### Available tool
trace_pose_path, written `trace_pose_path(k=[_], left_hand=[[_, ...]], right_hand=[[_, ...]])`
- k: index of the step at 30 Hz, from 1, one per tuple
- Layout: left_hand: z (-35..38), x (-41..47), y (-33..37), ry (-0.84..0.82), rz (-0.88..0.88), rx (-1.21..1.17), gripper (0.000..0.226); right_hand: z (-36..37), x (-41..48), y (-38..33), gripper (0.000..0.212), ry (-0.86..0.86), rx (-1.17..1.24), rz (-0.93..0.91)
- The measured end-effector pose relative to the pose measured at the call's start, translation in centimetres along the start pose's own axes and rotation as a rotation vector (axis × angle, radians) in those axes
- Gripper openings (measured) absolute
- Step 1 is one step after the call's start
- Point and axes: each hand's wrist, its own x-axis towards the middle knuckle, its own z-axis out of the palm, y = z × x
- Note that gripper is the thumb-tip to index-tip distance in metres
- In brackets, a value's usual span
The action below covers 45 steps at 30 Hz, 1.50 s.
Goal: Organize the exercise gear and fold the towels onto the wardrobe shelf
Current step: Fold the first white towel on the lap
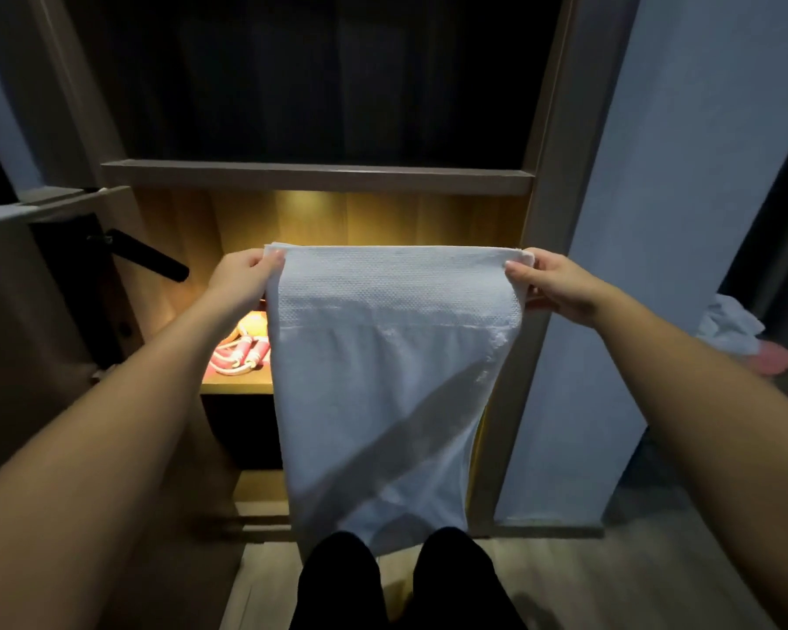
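A white towel (383, 379) hangs straight down in front of the lit wardrobe shelf (235, 386), doubled over at its top edge. My left hand (242, 277) pinches the towel's top left corner and my right hand (553, 284) pinches the top right corner, holding the top edge stretched level. On the shelf behind the towel lies a pink and white jump rope (240, 354) with a yellowish object (253, 327) just behind it; the towel hides most of the shelf.
An open wardrobe door (42, 288) with a black handle (149, 256) stands at the left. A dark upper compartment sits above a wooden board (319, 175). Crumpled white cloth (728, 327) lies on the floor at the right. My legs in black (396, 584) are below.
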Motion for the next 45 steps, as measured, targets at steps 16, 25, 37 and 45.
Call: trace_pose_path(k=[16,25,37,45], left_hand=[[-4.9,-16.7,-1.4,-0.347,0.012,-0.88,0.033],[0.3,-16.5,-9.3,-0.216,-0.484,-0.589,0.034],[8.7,-19.7,-18.5,-0.394,-0.969,-0.085,0.028],[6.3,-21.4,-19.5,-0.574,-1.207,-0.207,0.04]], right_hand=[[2.1,-17.1,-0.7,0.038,-0.405,0.433,-0.185],[7.0,-16.6,8.0,0.02,-0.223,0.448,0.295],[15.4,-15.7,20.3,0.039,0.023,0.313,0.906],[14.6,-18.8,21.4,0.045,-0.167,0.485,0.986]])
